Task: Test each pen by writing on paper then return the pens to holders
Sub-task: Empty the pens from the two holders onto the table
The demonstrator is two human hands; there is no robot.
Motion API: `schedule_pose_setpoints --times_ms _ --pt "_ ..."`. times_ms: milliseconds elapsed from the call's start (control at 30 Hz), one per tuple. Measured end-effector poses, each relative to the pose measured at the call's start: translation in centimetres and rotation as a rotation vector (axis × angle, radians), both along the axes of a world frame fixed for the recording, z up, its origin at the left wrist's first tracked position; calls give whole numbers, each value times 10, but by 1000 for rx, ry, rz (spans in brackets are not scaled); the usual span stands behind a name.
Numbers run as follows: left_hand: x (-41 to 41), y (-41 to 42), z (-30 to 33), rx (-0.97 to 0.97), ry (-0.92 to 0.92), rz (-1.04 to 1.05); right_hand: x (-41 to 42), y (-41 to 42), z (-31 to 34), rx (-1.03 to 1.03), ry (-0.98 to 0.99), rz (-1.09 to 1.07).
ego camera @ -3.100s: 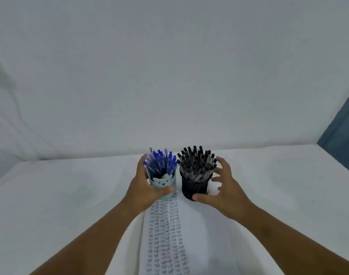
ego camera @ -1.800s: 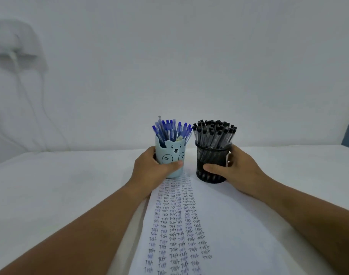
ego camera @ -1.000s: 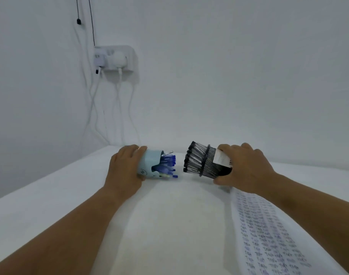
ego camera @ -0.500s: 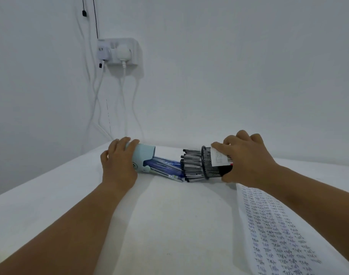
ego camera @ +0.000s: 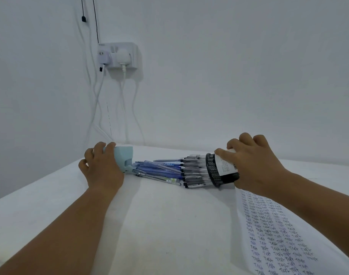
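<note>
My left hand (ego camera: 102, 167) grips a light blue holder (ego camera: 125, 157) tipped on its side, mouth to the right. Several blue pens (ego camera: 157, 171) lie spilled from it on the white table. My right hand (ego camera: 253, 165) grips a black mesh holder (ego camera: 215, 171) with a white label, also on its side, mouth to the left. Several black pens (ego camera: 193, 173) stick out of it onto the table and meet the blue ones. A sheet of paper (ego camera: 272, 231) covered with rows of written words lies at the right, under my right forearm.
The white table (ego camera: 159, 225) meets a white wall at the back. A wall socket (ego camera: 118, 55) with plugs and hanging white cables (ego camera: 98, 100) sits above the table's far left corner.
Both holders went from upright to lying on their sides. Since half a second ago my hands drew them apart, and more blue and black pens slid out onto the table between them.
</note>
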State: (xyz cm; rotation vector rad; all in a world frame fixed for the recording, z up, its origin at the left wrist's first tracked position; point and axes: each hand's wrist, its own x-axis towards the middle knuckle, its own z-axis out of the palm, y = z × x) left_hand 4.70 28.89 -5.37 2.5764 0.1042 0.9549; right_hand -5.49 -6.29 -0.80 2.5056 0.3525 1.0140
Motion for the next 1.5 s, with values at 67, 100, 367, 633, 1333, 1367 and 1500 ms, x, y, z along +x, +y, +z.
schedule_pose_setpoints --times_ms 67,100,367,633,1333,1367,1500 --pt "-3 4 1 -34 17 25 -3 0 -1 2 -20 10" --pt "-4 5 2 -50 24 30 -6 -1 -1 6 -24 11" --pt "-10 -7 5 -119 -57 -39 -26 -27 6 -4 70 -78" --pt "-17 -25 6 -62 -138 -140 -38 -47 1 -49 -18 -65" --pt "-46 -156 38 -210 -49 -495 -92 -123 -4 1342 290 13" --pt "-49 -169 42 -247 -25 -534 -91 -132 -7 1437 286 27" --pt "-60 -219 51 -396 83 -739 -89 -170 -12 1592 183 2"
